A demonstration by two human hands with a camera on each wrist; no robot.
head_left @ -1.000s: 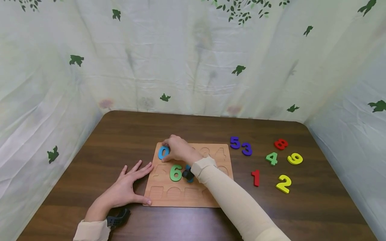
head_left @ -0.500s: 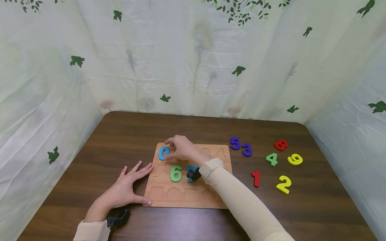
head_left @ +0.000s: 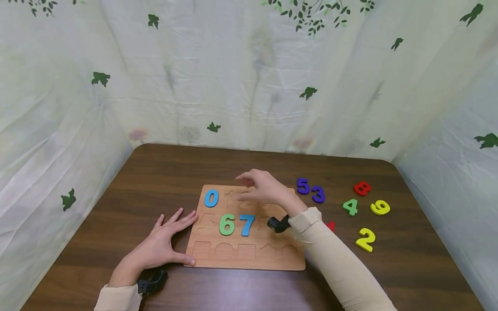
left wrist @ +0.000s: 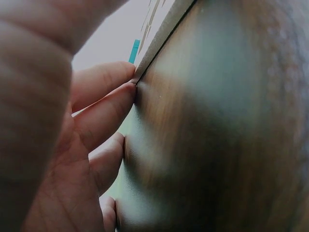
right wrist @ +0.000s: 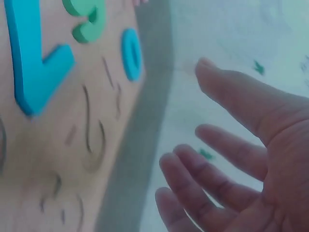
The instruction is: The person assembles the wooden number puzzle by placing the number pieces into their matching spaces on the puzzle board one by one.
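Note:
A wooden number puzzle board [head_left: 241, 261] lies on the table with a blue 0 [head_left: 206, 198], a green 6 [head_left: 221, 225] and a blue 7 [head_left: 247, 226] in its recesses. My left hand [head_left: 165, 239] rests spread at the board's left edge, fingertips and thumb touching it; the left wrist view has the fingertips [left wrist: 123, 92] right at the edge. Above the board's upper part is my right hand [head_left: 264, 188], fingers loosely bent and holding nothing. In the right wrist view its thumb and fingers [right wrist: 217, 179] are apart, with the blue 0 [right wrist: 131, 54] beyond.
Right of the board lie a purple 5 [head_left: 303, 186], purple 3 [head_left: 318, 194], red 8 [head_left: 362, 188], green 4 [head_left: 350, 207], yellow 9 [head_left: 380, 207] and yellow 2 [head_left: 365, 240]. A red 1 [head_left: 330, 226] is partly hidden by the right sleeve. A printed curtain [head_left: 241, 86] surrounds the table.
My right hand has let go of the blue 0 in the top-left recess and moved right across the board, uncovering the blue 7. The left hand stays put.

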